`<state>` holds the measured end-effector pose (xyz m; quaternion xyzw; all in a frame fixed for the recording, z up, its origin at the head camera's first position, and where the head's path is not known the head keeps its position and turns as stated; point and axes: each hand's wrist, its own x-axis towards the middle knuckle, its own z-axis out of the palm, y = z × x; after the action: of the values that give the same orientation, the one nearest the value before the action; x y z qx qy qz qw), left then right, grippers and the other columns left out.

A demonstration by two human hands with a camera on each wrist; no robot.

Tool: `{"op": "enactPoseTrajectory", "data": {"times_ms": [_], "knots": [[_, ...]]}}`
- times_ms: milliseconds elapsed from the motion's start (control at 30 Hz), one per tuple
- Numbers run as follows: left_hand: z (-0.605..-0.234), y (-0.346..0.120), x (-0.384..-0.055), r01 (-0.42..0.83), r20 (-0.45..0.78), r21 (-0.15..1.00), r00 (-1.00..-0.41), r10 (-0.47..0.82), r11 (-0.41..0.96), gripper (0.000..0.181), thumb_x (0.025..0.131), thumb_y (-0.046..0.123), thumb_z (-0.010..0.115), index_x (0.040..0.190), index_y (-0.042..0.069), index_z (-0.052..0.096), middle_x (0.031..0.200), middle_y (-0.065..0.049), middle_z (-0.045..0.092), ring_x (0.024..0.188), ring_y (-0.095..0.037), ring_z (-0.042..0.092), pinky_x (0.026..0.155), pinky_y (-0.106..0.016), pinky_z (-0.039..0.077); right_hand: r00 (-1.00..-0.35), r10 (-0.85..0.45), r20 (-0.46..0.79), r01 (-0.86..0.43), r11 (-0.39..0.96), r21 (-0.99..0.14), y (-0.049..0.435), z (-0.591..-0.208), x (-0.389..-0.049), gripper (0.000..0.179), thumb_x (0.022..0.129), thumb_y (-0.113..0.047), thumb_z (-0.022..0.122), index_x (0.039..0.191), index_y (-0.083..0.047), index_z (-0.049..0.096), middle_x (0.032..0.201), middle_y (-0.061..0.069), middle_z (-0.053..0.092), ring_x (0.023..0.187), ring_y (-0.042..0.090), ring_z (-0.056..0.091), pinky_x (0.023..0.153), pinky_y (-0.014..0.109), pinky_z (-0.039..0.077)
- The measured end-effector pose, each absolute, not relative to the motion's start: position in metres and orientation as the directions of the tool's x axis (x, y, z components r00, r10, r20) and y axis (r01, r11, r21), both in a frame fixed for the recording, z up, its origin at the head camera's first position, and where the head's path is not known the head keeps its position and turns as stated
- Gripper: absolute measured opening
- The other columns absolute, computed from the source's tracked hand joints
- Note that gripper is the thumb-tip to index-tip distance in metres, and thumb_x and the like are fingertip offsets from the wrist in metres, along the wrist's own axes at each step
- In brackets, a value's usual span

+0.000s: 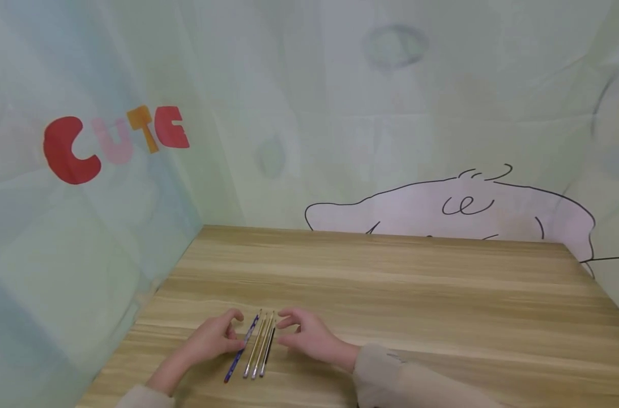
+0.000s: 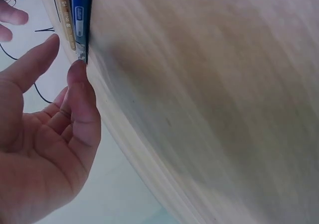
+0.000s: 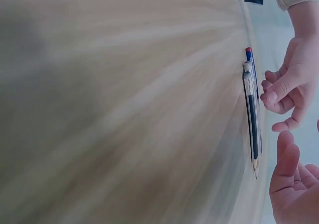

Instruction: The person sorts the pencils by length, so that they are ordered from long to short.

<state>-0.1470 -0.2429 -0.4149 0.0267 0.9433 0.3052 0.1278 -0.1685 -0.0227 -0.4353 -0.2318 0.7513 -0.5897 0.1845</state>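
Observation:
Several pencils lie side by side on the wooden table, slanting away from me: a blue patterned pencil (image 1: 235, 367) with a red end, two gold pencils (image 1: 256, 344) and a dark pencil (image 1: 269, 348). To their left is my left hand (image 1: 212, 338), fingers loosely bent, its thumb tip right at the blue pencil's edge. My right hand (image 1: 311, 338) hovers just right of the dark pencil, thumb and fingers spread apart with nothing between them. In the right wrist view, the dark pencil (image 3: 253, 127) shows its sharpened point, and the row is seen nearly edge-on.
The wood-grain table (image 1: 416, 306) stretches to the right and back. A pale printed curtain (image 1: 299, 113) hangs behind and at the left, with colourful letters and a line-drawn pink figure (image 1: 416, 209) on it.

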Motion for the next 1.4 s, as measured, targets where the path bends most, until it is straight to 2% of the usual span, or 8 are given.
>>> {"op": "enactPoseTrajectory", "data": {"times_ms": [100, 167, 300, 500, 767, 1033, 1133, 1400], "knots": [[-0.415, -0.242, -0.148, -0.036, -0.235, 0.583, -0.964, 0.126, 0.812, 0.047, 0.07, 0.016, 0.072, 0.108, 0.003, 0.049, 0.068, -0.001, 0.053, 0.06, -0.013, 0.048, 0.054, -0.024, 0.04, -0.83, -0.557, -0.027, -0.072, 0.156, -0.985, -0.032, -0.439, -0.17, 0.048, 0.077, -0.006, 0.062, 0.121, 0.002, 0.045, 0.107, 0.021, 0.059, 0.07, 0.033, 0.061, 0.056, 0.025, 0.049], [-0.415, -0.241, -0.148, -0.032, -0.235, 0.582, -0.963, 0.13, 0.812, 0.044, 0.07, 0.016, 0.072, 0.106, 0.004, 0.049, 0.068, -0.001, 0.053, 0.06, -0.013, 0.048, 0.053, -0.024, 0.04, -0.834, -0.551, -0.045, -0.044, 0.147, -0.988, -0.037, -0.44, -0.17, 0.047, 0.078, -0.005, 0.062, 0.121, 0.002, 0.045, 0.106, 0.021, 0.059, 0.07, 0.035, 0.06, 0.056, 0.029, 0.05], [-0.415, -0.24, -0.149, -0.02, -0.23, 0.577, -0.963, 0.139, 0.816, 0.042, 0.069, 0.015, 0.072, 0.103, 0.004, 0.05, 0.068, -0.001, 0.052, 0.06, -0.013, 0.048, 0.053, -0.023, 0.039, -0.833, -0.548, -0.075, -0.023, 0.17, -0.985, -0.045, -0.443, -0.172, 0.048, 0.077, -0.008, 0.064, 0.121, 0.001, 0.045, 0.104, 0.016, 0.06, 0.064, 0.025, 0.06, 0.054, 0.031, 0.05], [-0.417, -0.239, -0.151, -0.013, -0.227, 0.573, -0.963, 0.144, 0.819, 0.04, 0.07, 0.014, 0.071, 0.102, 0.004, 0.05, 0.067, -0.001, 0.052, 0.059, -0.014, 0.047, 0.052, -0.023, 0.038, -0.84, -0.532, -0.104, -0.017, 0.219, -0.976, -0.05, -0.446, -0.173, 0.048, 0.076, -0.01, 0.066, 0.119, -0.001, 0.047, 0.1, 0.01, 0.06, 0.058, 0.014, 0.056, 0.047, 0.025, 0.045], [-0.418, -0.239, -0.152, -0.02, -0.233, 0.568, -0.963, 0.138, 0.823, 0.039, 0.07, 0.014, 0.071, 0.101, 0.004, 0.05, 0.066, -0.001, 0.052, 0.059, -0.014, 0.048, 0.052, -0.024, 0.038, -0.845, -0.526, -0.098, -0.041, 0.246, -0.968, -0.054, -0.446, -0.175, 0.047, 0.076, -0.009, 0.065, 0.118, 0.001, 0.047, 0.098, 0.009, 0.06, 0.057, 0.012, 0.054, 0.045, 0.022, 0.044], [-0.418, -0.237, -0.152, -0.101, -0.318, 0.558, -0.943, 0.099, 0.824, 0.034, 0.072, 0.016, 0.07, 0.099, 0.006, 0.05, 0.066, -0.002, 0.052, 0.058, -0.015, 0.048, 0.053, -0.025, 0.039, -0.838, -0.541, -0.065, -0.133, 0.319, -0.938, -0.058, -0.443, -0.174, 0.034, 0.075, -0.006, 0.065, 0.106, 0.002, 0.054, 0.076, 0.001, 0.057, 0.05, 0.008, 0.049, 0.043, 0.019, 0.043], [-0.418, -0.237, -0.153, -0.117, -0.337, 0.552, -0.937, 0.092, 0.826, 0.032, 0.072, 0.017, 0.069, 0.097, 0.007, 0.051, 0.066, -0.003, 0.052, 0.057, -0.015, 0.048, 0.054, -0.025, 0.04, -0.839, -0.54, -0.067, -0.15, 0.348, -0.925, -0.06, -0.446, -0.176, 0.034, 0.075, -0.007, 0.065, 0.106, 0.002, 0.055, 0.073, -0.001, 0.056, 0.048, 0.008, 0.048, 0.043, 0.019, 0.043], [-0.419, -0.237, -0.152, -0.072, -0.317, 0.543, -0.94, 0.125, 0.837, 0.029, 0.071, 0.019, 0.07, 0.091, 0.008, 0.053, 0.063, -0.002, 0.05, 0.055, -0.014, 0.045, 0.051, -0.024, 0.037, -0.829, -0.555, -0.065, -0.212, 0.419, -0.883, -0.063, -0.451, -0.182, 0.031, 0.075, -0.009, 0.066, 0.103, 0.0, 0.058, 0.067, -0.002, 0.054, 0.048, 0.006, 0.046, 0.044, 0.019, 0.042]]}}
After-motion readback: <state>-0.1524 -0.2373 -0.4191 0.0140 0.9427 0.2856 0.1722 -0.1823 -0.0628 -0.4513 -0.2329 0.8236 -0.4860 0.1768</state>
